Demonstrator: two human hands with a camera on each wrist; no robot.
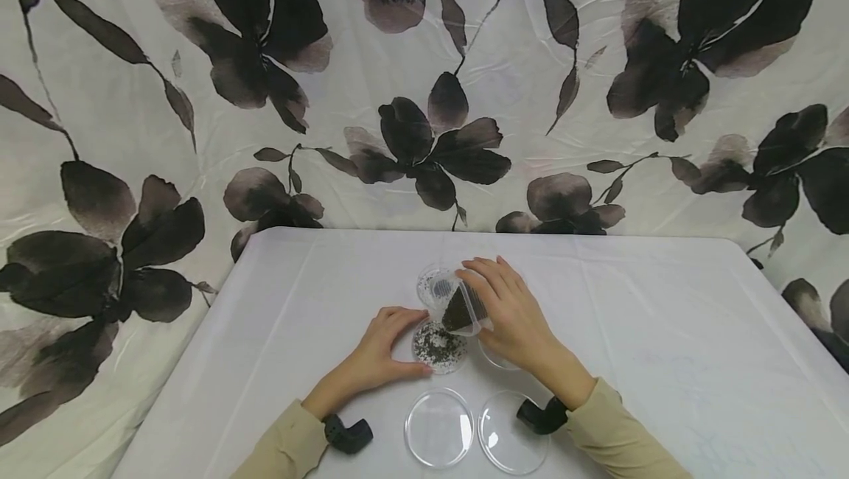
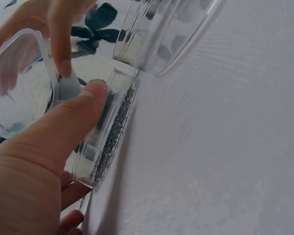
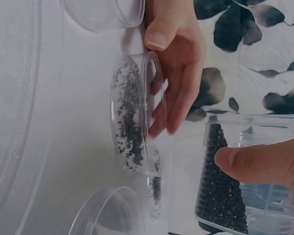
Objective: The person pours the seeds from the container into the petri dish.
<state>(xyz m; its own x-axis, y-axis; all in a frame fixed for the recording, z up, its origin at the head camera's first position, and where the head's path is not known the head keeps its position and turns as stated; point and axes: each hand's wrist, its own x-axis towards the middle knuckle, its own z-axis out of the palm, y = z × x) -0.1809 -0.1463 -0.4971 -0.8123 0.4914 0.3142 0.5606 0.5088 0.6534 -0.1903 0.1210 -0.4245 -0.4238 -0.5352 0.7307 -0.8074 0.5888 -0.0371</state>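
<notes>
Floral cloth (image 1: 477,88) behind dish (image 1: 440,348); white desk (image 1: 663,317) beneath it. Right hand (image 1: 514,309), right of dish, grips tub (image 1: 464,308) between thumb and fingers; left hand (image 1: 381,346), at dish's left, curls round rim. Tub tilted over dish's back-right edge, dark granules (image 3: 220,200) banked inside. Two clear discs (image 1: 439,427) in front of dish. Granules strewn inside dish.

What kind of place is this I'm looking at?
Probably an indoor tabletop workspace, though which building I can't tell: a white-covered table, a flowered cloth hanging behind it, and a clear dish with dark grains.
</notes>
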